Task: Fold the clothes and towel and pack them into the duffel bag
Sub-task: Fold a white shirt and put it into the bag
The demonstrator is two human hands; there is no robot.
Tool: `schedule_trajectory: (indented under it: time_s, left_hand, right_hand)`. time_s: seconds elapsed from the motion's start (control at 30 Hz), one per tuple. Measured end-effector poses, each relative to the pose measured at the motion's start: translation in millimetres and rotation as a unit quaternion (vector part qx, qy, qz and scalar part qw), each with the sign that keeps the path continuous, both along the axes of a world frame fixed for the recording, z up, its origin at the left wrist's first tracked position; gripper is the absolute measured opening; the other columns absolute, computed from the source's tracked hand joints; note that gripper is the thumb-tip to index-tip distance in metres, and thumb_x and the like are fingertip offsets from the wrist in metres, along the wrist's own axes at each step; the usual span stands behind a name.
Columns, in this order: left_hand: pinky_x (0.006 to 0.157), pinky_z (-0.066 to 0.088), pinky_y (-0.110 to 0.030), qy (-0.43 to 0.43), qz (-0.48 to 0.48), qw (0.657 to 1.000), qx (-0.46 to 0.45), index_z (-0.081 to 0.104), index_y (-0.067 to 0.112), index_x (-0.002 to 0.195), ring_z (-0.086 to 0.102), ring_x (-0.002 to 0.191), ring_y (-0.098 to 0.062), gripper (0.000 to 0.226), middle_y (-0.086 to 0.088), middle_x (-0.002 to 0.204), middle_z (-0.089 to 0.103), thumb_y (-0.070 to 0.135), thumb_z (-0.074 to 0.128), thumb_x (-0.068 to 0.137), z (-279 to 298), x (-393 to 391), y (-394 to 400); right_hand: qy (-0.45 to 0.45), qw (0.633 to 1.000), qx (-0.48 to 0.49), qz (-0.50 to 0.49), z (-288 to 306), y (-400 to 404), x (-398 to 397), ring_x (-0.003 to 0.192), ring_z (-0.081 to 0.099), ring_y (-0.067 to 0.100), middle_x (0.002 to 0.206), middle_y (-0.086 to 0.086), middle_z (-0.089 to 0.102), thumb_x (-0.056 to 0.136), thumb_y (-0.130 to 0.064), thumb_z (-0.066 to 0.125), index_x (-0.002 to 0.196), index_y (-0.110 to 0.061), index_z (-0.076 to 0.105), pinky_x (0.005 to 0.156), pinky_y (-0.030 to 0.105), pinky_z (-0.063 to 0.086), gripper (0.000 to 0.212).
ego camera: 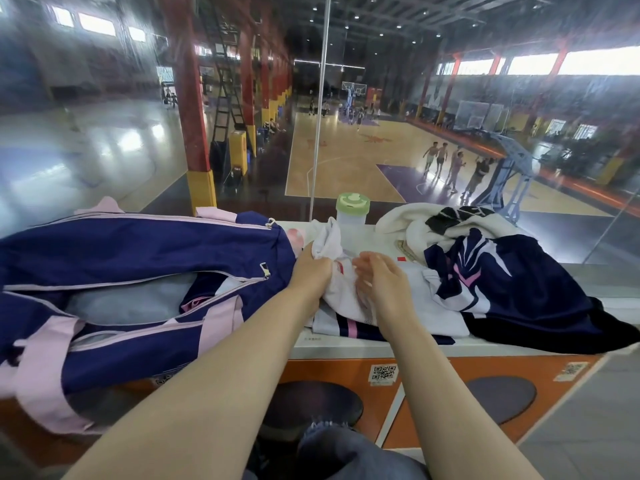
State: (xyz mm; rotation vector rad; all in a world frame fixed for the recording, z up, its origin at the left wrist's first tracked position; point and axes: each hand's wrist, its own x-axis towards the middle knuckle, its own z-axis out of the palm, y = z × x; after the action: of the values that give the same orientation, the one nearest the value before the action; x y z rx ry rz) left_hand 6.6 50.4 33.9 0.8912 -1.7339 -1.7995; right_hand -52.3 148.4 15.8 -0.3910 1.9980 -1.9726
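A navy duffel bag (131, 251) with pink straps lies on the left of the white counter (346, 344), its main zip open and a pale lining showing. In the middle lies a white garment (346, 292) with navy and pink stripes at its hem. My left hand (311, 268) grips a bunched corner of this white garment and lifts it. My right hand (377, 275) hovers over the same garment with fingers loosely spread, blurred. To the right a navy jersey (512, 289) with white and pink marks is spread out, with a cream towel (415, 220) heaped behind it.
A clear bottle with a green lid (352, 207) stands at the counter's back edge against a glass pane. Beyond the glass is a basketball hall with players far below. Two dark round stools (311, 407) stand under the orange counter front. My knee is at the bottom.
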Motion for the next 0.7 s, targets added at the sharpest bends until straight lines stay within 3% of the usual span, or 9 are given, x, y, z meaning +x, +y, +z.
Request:
schedule_trajectory:
  time_s: [0.07, 0.13, 0.23, 0.4, 0.5, 0.6, 0.7]
  left_hand:
    - [0.067, 0.048, -0.028, 0.003, 0.013, 1.0, 0.001, 0.051, 0.027, 0.112, 0.056, 0.074, -0.015, 0.036, 0.002, 0.082, 0.058, 0.0, 0.037, 0.092, 4, 1, -6]
    - [0.078, 0.052, -0.032, 0.015, 0.016, 1.0, -0.01, 0.053, 0.021, 0.12, 0.061, 0.086, -0.02, 0.043, -0.004, 0.097, 0.064, -0.001, 0.035, 0.088, 10, 3, -16]
    - [0.086, 0.053, -0.034, 0.026, 0.006, 0.999, -0.042, 0.054, 0.034, 0.126, 0.062, 0.095, -0.017, 0.059, 0.003, 0.108, 0.066, -0.002, 0.032, 0.086, 20, 10, -26]
    - [0.072, 0.052, -0.024, 0.041, -0.001, 0.994, -0.102, 0.054, 0.028, 0.132, 0.06, 0.078, -0.003, 0.059, 0.004, 0.109, 0.066, -0.005, 0.032, 0.089, 33, 20, -18]
    - [0.046, 0.042, -0.014, 0.05, -0.051, 0.987, -0.141, 0.053, 0.027, 0.123, 0.055, 0.054, 0.0, 0.051, 0.001, 0.099, 0.063, -0.004, 0.032, 0.089, 40, 17, 7]
    - [0.064, 0.045, -0.026, 0.023, -0.11, 0.973, -0.203, 0.054, 0.03, 0.128, 0.055, 0.077, -0.015, 0.055, 0.005, 0.1, 0.059, 0.006, 0.035, 0.081, 34, 3, 29]
    - [0.085, 0.045, -0.03, -0.008, -0.166, 0.951, -0.26, 0.047, 0.029, 0.139, 0.055, 0.103, -0.014, 0.058, 0.007, 0.124, 0.059, 0.004, 0.038, 0.087, 19, -9, 47]
  right_hand:
    - [0.071, 0.996, 0.045, -0.037, 4, 7, -4, 0.111, 0.06, 0.016, 0.109, -0.006, 0.069, 0.095, -0.011, 0.041, 0.105, -0.02, 0.066, 0.093, 0.029, 0.045, 0.029]
    - [0.109, 0.988, 0.095, -0.058, 5, 16, -7, 0.115, 0.054, 0.013, 0.119, -0.006, 0.063, 0.094, -0.003, 0.037, 0.118, -0.017, 0.061, 0.09, 0.023, 0.036, 0.037]
    - [0.113, 0.976, 0.178, -0.045, -3, 22, -15, 0.12, 0.051, 0.019, 0.136, 0.001, 0.055, 0.093, -0.002, 0.037, 0.132, -0.015, 0.054, 0.09, 0.025, 0.035, 0.044]
    - [0.117, 0.946, 0.301, 0.028, -13, 13, -15, 0.117, 0.054, 0.027, 0.135, 0.005, 0.056, 0.095, -0.007, 0.037, 0.139, -0.017, 0.047, 0.09, 0.03, 0.039, 0.047]
    - [0.099, 0.947, 0.301, 0.055, -10, 11, -14, 0.122, 0.05, 0.025, 0.138, 0.002, 0.054, 0.095, -0.012, 0.038, 0.138, -0.019, 0.052, 0.103, 0.037, 0.041, 0.046]
    - [0.054, 0.971, 0.231, 0.039, -6, 16, -15, 0.125, 0.05, 0.028, 0.134, 0.005, 0.057, 0.096, -0.014, 0.037, 0.133, -0.015, 0.057, 0.107, 0.044, 0.041, 0.042]
    - [-0.031, 0.996, 0.068, -0.055, -8, 23, -30, 0.109, 0.063, 0.031, 0.109, 0.007, 0.07, 0.093, -0.025, 0.038, 0.112, -0.015, 0.066, 0.099, 0.049, 0.049, 0.035]
